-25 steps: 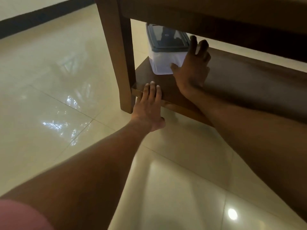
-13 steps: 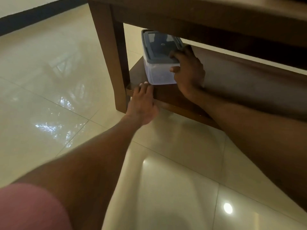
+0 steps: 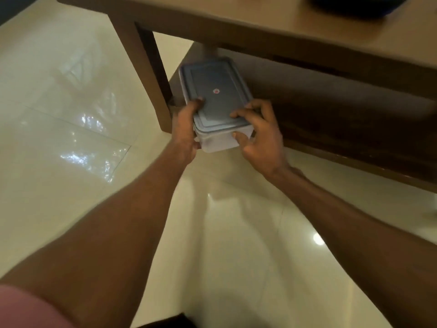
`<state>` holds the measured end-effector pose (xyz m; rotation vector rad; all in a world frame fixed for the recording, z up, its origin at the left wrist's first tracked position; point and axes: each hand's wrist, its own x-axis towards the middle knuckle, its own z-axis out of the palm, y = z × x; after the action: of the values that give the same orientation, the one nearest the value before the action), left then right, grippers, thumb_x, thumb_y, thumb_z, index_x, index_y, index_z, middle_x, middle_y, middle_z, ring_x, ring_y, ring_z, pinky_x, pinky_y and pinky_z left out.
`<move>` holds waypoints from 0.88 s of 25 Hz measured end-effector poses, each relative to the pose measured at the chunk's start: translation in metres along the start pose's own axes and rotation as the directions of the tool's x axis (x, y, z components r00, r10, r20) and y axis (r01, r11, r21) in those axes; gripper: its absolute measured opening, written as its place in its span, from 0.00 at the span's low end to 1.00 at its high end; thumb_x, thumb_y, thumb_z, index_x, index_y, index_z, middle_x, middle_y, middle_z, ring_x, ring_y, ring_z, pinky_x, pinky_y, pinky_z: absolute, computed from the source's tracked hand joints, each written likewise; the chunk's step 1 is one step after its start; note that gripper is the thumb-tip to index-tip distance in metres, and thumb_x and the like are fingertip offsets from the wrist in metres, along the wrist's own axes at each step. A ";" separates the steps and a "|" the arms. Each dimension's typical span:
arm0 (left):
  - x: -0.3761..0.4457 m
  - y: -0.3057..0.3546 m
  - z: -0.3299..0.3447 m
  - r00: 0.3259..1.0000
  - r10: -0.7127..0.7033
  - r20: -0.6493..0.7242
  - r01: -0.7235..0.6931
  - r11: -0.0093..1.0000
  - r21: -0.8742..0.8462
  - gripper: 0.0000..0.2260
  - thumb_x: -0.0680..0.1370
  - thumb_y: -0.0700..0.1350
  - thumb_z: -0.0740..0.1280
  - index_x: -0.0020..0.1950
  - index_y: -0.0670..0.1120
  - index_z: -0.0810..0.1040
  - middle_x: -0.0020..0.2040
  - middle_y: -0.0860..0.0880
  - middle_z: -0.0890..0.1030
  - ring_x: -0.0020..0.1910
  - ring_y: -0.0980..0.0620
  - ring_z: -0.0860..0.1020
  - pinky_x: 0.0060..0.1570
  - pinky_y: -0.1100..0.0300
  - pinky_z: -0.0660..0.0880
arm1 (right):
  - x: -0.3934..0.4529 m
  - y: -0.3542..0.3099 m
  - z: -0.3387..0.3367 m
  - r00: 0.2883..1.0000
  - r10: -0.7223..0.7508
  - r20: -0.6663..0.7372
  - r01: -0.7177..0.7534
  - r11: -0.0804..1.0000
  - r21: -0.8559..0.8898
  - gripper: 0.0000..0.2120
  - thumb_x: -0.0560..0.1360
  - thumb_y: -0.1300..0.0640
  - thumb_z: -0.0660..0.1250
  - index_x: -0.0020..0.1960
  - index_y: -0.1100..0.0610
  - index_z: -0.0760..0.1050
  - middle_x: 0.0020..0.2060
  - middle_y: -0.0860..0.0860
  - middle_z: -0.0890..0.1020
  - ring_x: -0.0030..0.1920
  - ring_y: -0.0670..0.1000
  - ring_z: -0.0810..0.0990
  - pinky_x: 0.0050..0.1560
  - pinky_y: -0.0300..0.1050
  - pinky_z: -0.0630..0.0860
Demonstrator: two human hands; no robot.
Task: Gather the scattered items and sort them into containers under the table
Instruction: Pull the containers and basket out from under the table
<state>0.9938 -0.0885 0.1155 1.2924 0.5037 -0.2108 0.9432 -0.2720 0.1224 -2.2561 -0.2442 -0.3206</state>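
Head view: a rectangular plastic container [image 3: 216,105] is sitting in the centre of the frame, translucent white body under a grey-blue lid [image 3: 216,95] with a small red mark near its middle. Its far end is lying over the lower shelf [image 3: 354,124] of the wooden counter [image 3: 260,31]; its near end is projecting past the shelf's front edge, over the floor [image 3: 59,102]. Whether the base is touching the shelf cannot be told. Left hand [image 3: 185,129] is gripping the container's near left corner: thumb curling onto the lid edge, remaining fingers wrapping the side wall, partly hidden. Right hand [image 3: 260,136] is gripping the near right corner: fingers curling over the lid rim, thumb pressing on the front wall below it. Both forearms are reaching in from the lower frame. The counter leg [image 3: 146,74] is standing just left of the container, close to the left hand. A dark blurred object [image 3: 354,5] is lying on the countertop, upper right of the frame; identity not discernible. The glossy cream tiles are reflecting light at left. A pink sleeve [image 3: 26,308] is showing at the lower left corner.
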 end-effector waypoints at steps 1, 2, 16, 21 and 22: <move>-0.021 -0.001 -0.003 0.999 -0.029 -0.017 0.029 0.999 -0.015 0.29 0.67 0.60 0.73 0.65 0.49 0.80 0.57 0.46 0.86 0.57 0.42 0.84 0.52 0.39 0.81 | -0.012 -0.013 -0.014 0.998 0.049 0.043 -0.054 0.993 0.102 0.22 0.72 0.63 0.70 0.65 0.52 0.78 0.67 0.51 0.70 0.68 0.51 0.73 0.66 0.49 0.77; -0.046 0.002 -0.005 0.997 -0.050 -0.051 0.049 0.998 -0.030 0.31 0.66 0.58 0.74 0.67 0.47 0.77 0.58 0.44 0.85 0.57 0.41 0.84 0.50 0.40 0.81 | -0.020 -0.030 -0.031 0.984 0.165 0.072 -0.179 0.947 0.265 0.24 0.72 0.62 0.67 0.68 0.52 0.75 0.68 0.51 0.71 0.67 0.49 0.73 0.65 0.46 0.77; -0.384 0.166 0.099 0.984 -0.177 -0.015 0.175 0.953 0.249 0.19 0.80 0.62 0.64 0.58 0.47 0.76 0.57 0.52 0.84 0.54 0.52 0.84 0.42 0.54 0.82 | -0.082 -0.198 -0.329 0.419 0.676 0.606 -0.887 0.161 0.433 0.26 0.71 0.42 0.78 0.65 0.49 0.79 0.57 0.51 0.86 0.56 0.56 0.86 0.62 0.60 0.80; -0.334 0.238 0.193 0.986 0.164 0.031 -0.159 0.861 0.483 0.12 0.83 0.57 0.64 0.56 0.50 0.80 0.53 0.53 0.84 0.55 0.50 0.82 0.57 0.45 0.79 | -0.006 -0.198 -0.427 0.538 0.731 0.420 -0.785 0.252 0.566 0.25 0.72 0.45 0.79 0.64 0.56 0.81 0.56 0.54 0.87 0.57 0.57 0.86 0.64 0.61 0.80; -0.315 0.246 0.212 0.969 0.228 0.093 -0.239 0.784 0.573 0.10 0.83 0.54 0.64 0.59 0.50 0.79 0.56 0.53 0.83 0.57 0.50 0.80 0.60 0.47 0.77 | 0.016 -0.190 -0.440 0.565 0.744 0.358 -0.755 0.290 0.588 0.23 0.73 0.47 0.78 0.64 0.55 0.80 0.55 0.53 0.87 0.57 0.56 0.86 0.62 0.58 0.81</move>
<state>0.8731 -0.2629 0.5151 1.9411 0.2570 -0.1727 0.8402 -0.4854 0.5390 -1.3554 0.6408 0.2928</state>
